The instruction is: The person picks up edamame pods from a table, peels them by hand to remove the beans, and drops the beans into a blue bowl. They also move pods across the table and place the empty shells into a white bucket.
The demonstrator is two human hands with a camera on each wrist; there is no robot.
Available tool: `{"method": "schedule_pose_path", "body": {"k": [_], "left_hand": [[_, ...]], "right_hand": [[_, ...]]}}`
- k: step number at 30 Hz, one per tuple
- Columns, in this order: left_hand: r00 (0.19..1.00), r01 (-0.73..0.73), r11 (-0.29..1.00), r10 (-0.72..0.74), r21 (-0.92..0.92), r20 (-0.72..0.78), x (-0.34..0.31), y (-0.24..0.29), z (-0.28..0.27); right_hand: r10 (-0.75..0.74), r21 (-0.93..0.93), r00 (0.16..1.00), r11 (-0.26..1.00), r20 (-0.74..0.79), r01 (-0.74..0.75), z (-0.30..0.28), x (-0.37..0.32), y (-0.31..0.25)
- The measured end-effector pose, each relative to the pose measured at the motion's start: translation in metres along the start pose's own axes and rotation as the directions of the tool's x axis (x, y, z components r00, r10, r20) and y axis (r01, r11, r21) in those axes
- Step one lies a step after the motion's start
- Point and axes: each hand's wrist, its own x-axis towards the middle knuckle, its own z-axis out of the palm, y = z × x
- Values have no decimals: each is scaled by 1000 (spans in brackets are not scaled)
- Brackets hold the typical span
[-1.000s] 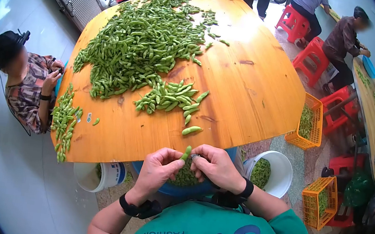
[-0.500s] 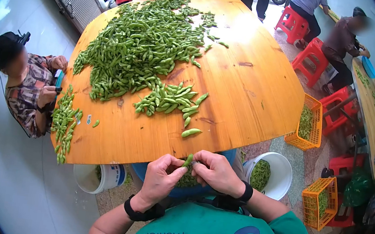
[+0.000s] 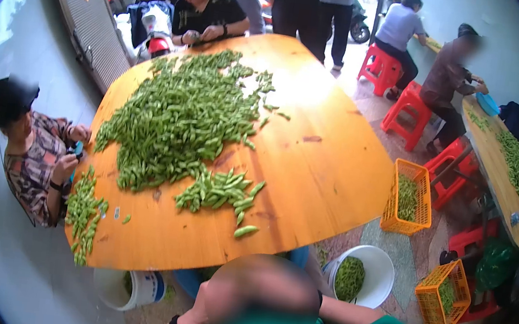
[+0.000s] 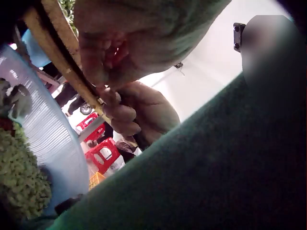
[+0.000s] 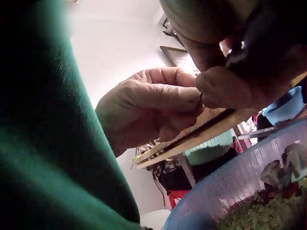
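Note:
In the left wrist view my left hand [image 4: 153,36] bends in from above, thumb and forefinger pinched together. Beyond it, fingertips right at the left ones, is my right hand [image 4: 153,110] with curled fingers. The right wrist view shows a dark tool with a metallic glint [image 5: 237,50] in my right hand. The pod between my left fingertips is hidden now; both hands are blurred over in the head view. Below them stands a blue plastic basin [image 4: 64,136] holding shelled green beans [image 4: 21,177].
Soybean pods [image 3: 174,119] lie heaped on the wooden table [image 3: 308,187], a smaller pile [image 3: 220,193] nearer me. A white bucket [image 3: 381,280] and orange crates [image 3: 407,225] stand at right. A person [image 3: 34,147] sits at the left edge, another [image 3: 215,17] across.
The head view has tilted up, so the table and people sit lower in it. The pod seen in my left fingers earlier is no longer visible. Both hands stay together over the basin.

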Motion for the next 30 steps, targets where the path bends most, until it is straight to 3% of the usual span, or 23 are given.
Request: {"method": "schedule_pose_path", "body": {"k": [2,3,5,6,8,10,12,15,16,18,19,20,22,23,26,28,29,30], "left_hand": [[978,190,974,-177,-119,112,-5,-6,-4],[981,171,978,-159,-118,111,-8,-11,-5],[845,531,722,-419,-443,331,-10,-22,-6],[853,519,731,-407,-444,327,-10,-28,-8],[746,665,542,-453,-514,487,-9,-39,-11],[693,720,439,-473,-537,543,-7,-46,-13],[631,774,357,-500,-523,592,-6,-50,-13],[607,791,301,-500,-533,618,-6,-53,-8],[611,788,306,-497,-534,617,-11,-58,-1],[787,598,714,-438,-364,434,-19,-68,16],[928,312,943,-275,-119,253,-16,-54,13],[928,312,942,-275,-121,253,-12,-39,10],[989,76,995,-67,-68,133,-5,-21,5],[989,78,995,-69,-68,132,-5,-21,4],[974,154,982,-133,-107,181,-9,-29,5],[922,312,947,-282,-79,264,-13,-48,9],[917,352,920,-302,-173,262,-16,-56,12],[901,361,928,-320,-94,293,-11,-44,7]], "right_hand": [[-13,-20,999,1000,44,14,1,-2,5],[5,-1,998,1000,65,-5,1,-2,5],[27,-3,995,1000,98,-26,3,-2,10],[49,2,993,999,111,-49,3,-3,7],[91,40,985,994,149,-98,4,-2,9],[126,76,977,987,174,-141,4,-1,13],[254,144,941,946,224,-290,2,1,8],[305,153,918,924,254,-350,3,3,17],[302,151,920,926,250,-345,3,3,17],[298,32,925,949,237,-314,0,4,16],[267,6,939,962,218,-274,1,3,12],[268,4,938,961,219,-276,1,3,14],[176,-40,962,984,208,-171,4,4,20],[176,-40,962,984,210,-172,4,4,19],[219,22,950,973,223,-229,3,3,16],[199,-53,948,980,248,-192,3,4,25],[52,-113,987,993,154,-35,8,1,31],[164,-16,965,986,204,-164,5,1,24]]}}
